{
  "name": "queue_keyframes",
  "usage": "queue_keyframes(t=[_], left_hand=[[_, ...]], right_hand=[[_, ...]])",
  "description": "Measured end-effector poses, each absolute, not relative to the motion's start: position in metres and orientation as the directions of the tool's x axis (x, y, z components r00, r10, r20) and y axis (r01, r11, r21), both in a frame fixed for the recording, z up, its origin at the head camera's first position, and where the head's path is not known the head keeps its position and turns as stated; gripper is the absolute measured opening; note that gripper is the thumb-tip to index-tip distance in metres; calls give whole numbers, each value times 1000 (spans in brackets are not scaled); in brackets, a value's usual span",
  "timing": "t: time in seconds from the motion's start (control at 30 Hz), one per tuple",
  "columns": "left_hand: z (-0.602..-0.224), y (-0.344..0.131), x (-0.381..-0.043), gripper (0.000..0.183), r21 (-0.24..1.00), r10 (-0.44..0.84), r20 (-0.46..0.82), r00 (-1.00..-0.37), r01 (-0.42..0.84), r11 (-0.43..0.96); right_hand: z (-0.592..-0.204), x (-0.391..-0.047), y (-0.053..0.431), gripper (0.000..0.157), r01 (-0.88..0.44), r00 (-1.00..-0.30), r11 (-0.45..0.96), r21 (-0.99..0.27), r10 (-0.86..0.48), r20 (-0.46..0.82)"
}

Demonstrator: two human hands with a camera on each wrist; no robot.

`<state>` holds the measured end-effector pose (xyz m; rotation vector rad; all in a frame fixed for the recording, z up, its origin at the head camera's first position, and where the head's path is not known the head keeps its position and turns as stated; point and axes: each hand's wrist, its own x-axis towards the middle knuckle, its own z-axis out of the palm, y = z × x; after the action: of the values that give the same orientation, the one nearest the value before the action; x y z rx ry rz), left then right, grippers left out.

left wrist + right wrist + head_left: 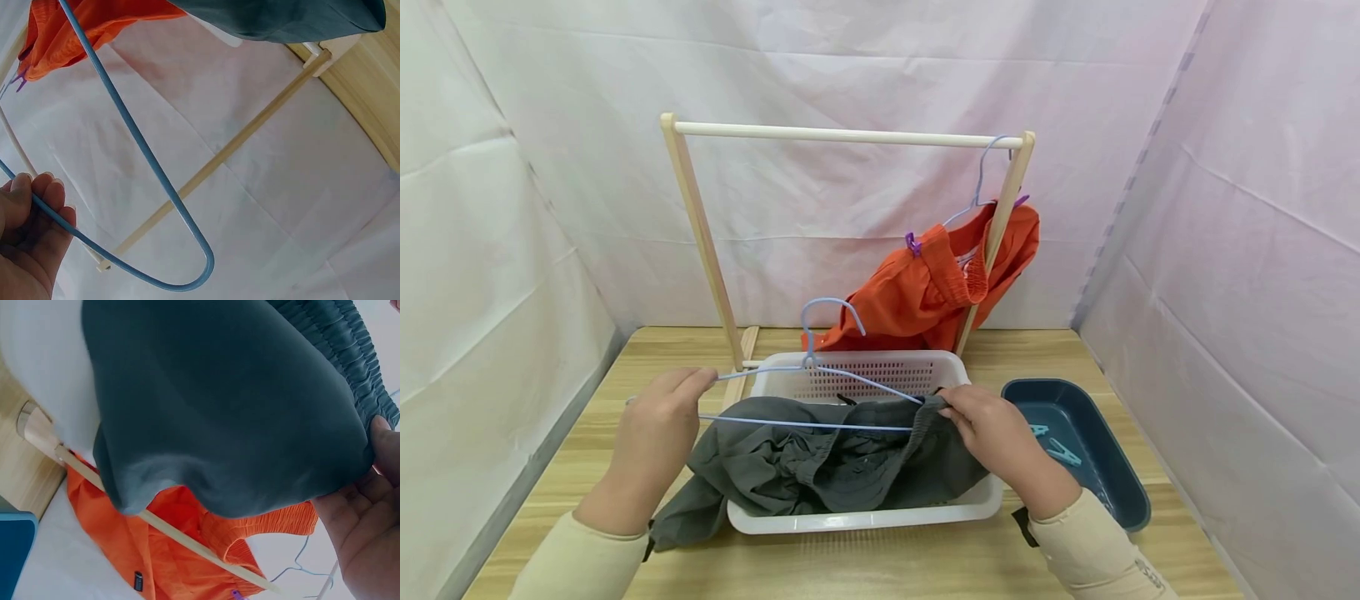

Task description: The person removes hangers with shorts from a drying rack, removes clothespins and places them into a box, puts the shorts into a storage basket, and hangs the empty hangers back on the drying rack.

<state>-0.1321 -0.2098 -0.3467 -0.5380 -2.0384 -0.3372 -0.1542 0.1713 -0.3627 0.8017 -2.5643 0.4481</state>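
Observation:
My left hand (662,421) pinches the left arm of a light blue wire hanger (820,425), its hook pointing up. In the left wrist view, that hand's thumb and fingers close round the blue wire of the hanger (144,150). At the hanger's other end, my right hand (996,433) grips the gathered waistband of a dark grey garment (857,467). The hanger's right end goes inside that waistband. Most of the garment lies over a white basket (865,523), one part hanging past its left side. In the right wrist view, thumb and fingers hold the elastic edge of the garment (225,412).
Behind the basket stands a wooden rack (850,134). Orange trousers (917,287) hang at its right end from another blue hanger (979,179), with purple clips (913,244). A dark blue tray (1123,467) on the right holds light teal clips (1063,452).

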Motion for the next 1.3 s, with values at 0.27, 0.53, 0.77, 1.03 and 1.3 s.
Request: queue_keyframes(t=[0.27,0.53,0.77,1.03,1.3], left_hand=[[-347,-219,-131,40,25,222,866,-447,483,875],[-349,-228,-130,42,35,195,877,-439,463,885],[-347,-236,-127,38,39,180,881,-438,445,894],[-344,-241,-125,22,41,176,859,-481,408,912],[-350,-243,-128,29,60,141,894,-426,426,903]], right_hand=[[-367,-157,177,25,-565,-774,799,-207,-426,469],[-368,-158,179,25,-537,-800,810,-235,-402,446],[-372,-161,179,23,-503,-839,819,-277,-385,386],[-381,-166,175,19,-485,-858,822,-299,-381,344],[-392,-170,170,20,-468,-871,825,-317,-371,322]])
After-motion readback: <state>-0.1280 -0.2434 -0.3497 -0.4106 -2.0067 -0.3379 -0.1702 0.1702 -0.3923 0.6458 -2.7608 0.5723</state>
